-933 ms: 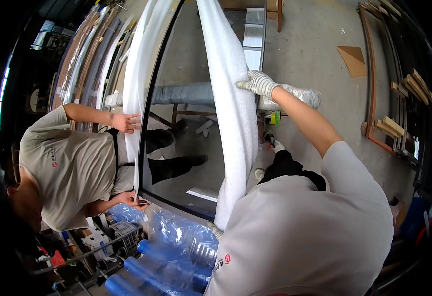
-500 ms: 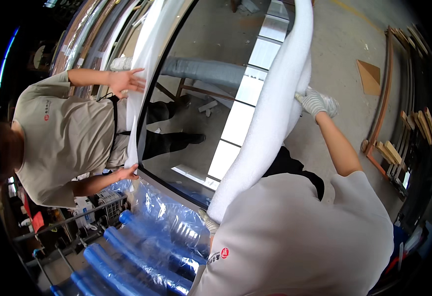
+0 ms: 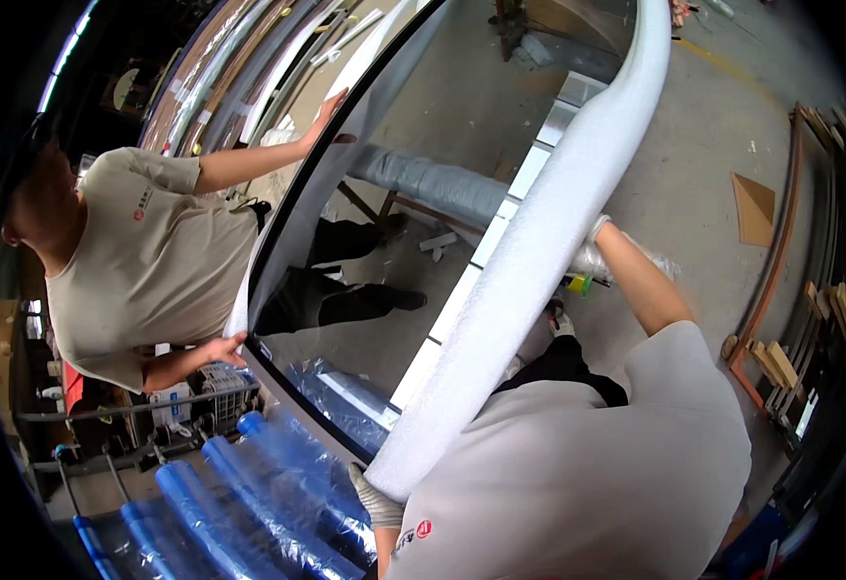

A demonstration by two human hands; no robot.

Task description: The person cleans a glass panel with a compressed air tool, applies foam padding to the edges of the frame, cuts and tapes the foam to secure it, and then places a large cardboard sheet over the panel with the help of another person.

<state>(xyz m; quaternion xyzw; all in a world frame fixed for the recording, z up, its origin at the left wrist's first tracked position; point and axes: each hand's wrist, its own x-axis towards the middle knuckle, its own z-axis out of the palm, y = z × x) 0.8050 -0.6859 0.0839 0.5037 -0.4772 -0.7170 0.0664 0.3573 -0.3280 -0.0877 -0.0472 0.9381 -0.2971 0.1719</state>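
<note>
A large curved windshield [image 3: 442, 126] with a black border is held between me and a co-worker. White foam wrap [image 3: 539, 242] covers its long edge on my side. My left hand [image 3: 377, 498], in a pale knit glove, is closed around the foam-covered corner at the near end. Farther along, my gloved right hand [image 3: 597, 230] holds the same edge from the outer side; its fingers are mostly hidden behind the foam. The co-worker's bare hands, one far [image 3: 326, 121] and one near [image 3: 225, 350], grip the opposite edge, where white wrap also hangs.
Blue plastic-covered rollers [image 3: 220, 503] stand at the lower left. Beneath the glass lies a grey wrapped padded bar [image 3: 437, 179]. Curved panels [image 3: 220, 77] are racked behind the co-worker [image 3: 143, 242]. To the right are a brown frame [image 3: 766, 251], wooden blocks [image 3: 771, 362] and a cardboard piece [image 3: 754, 208].
The foam's loose fold now lies smooth around my edge. My right hand has slipped behind it. The co-worker's far hand has moved from the wrap onto the glass edge.
</note>
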